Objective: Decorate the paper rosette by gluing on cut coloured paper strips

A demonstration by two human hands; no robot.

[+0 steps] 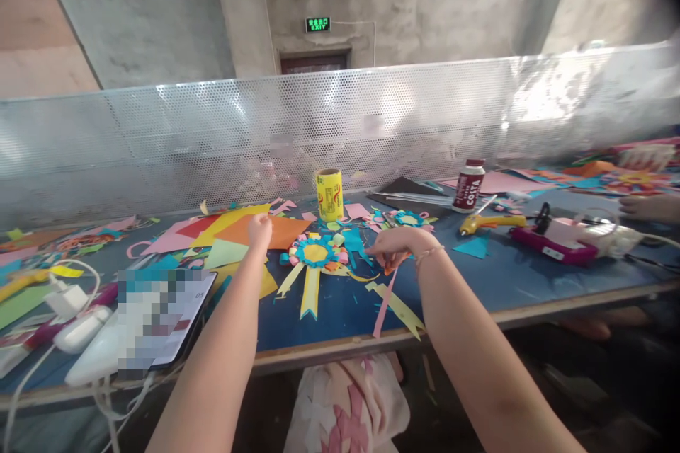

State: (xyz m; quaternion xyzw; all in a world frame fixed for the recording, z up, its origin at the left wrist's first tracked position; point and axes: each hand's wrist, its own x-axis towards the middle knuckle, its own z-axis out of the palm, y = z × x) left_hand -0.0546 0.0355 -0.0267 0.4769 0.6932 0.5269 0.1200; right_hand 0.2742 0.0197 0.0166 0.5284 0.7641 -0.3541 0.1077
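My left hand [260,230] is closed at an orange paper sheet [290,231], its fingers mostly hidden behind the hand. Yellow, red and pink sheets lie under and beside it. My right hand [396,244] is bent down over the paper scraps, fingers curled, the index finger reaching left toward a blue paper piece [355,244]. A bit of orange shows under its fingers; I cannot make out what they hold. Between the hands lies a paper rosette [315,253] with a yellow centre, blue frill and yellow tails. Pink and pale yellow strips [401,309] lie below my right hand.
Behind the rosette stands a yellow tape roll [330,196]. To the right are a bottle [469,186], a yellow glue gun [491,224] and a purple power strip [555,244]. A tablet [183,322] and cables lie left. Another person's hand [651,207] rests far right.
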